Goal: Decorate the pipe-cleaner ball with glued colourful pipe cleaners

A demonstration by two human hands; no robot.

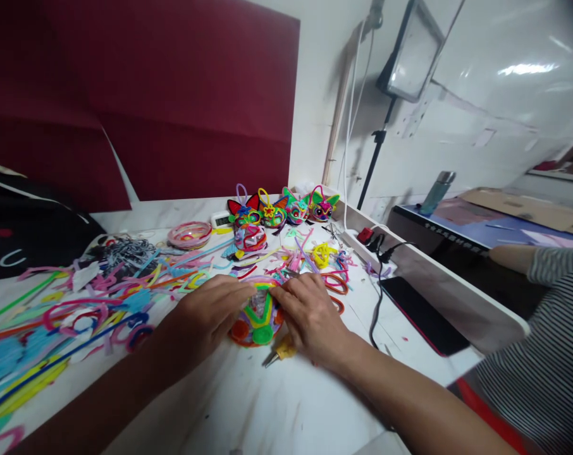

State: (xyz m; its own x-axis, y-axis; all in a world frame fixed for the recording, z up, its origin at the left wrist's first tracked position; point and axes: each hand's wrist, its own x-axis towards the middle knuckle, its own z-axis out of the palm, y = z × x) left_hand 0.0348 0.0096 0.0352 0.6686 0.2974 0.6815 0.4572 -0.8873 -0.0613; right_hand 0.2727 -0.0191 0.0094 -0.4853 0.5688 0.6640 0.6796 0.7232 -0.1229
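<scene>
A round craft piece [262, 333] covered in coloured pipe cleaners lies on the white table in front of me. It has a green disc, a yellow and green V, orange-red discs and a clear patch near its top. My left hand [215, 311] grips its upper left edge, thumb side hidden. From the right, my right hand [312, 316] holds the upper right edge with bent fingers. A yellow tool with a metal nozzle [279, 352], resembling a glue gun tip, pokes out beneath my right hand; its body is hidden.
Loose pipe cleaners [101, 316] cover the left side. Finished animal-face ornaments [273, 212] line the back beside a small digital timer [220, 220]. A black phone [424, 316] and a cable [377, 309] lie right. Beyond the raised table edge, a person's striped sleeve [552, 316] shows.
</scene>
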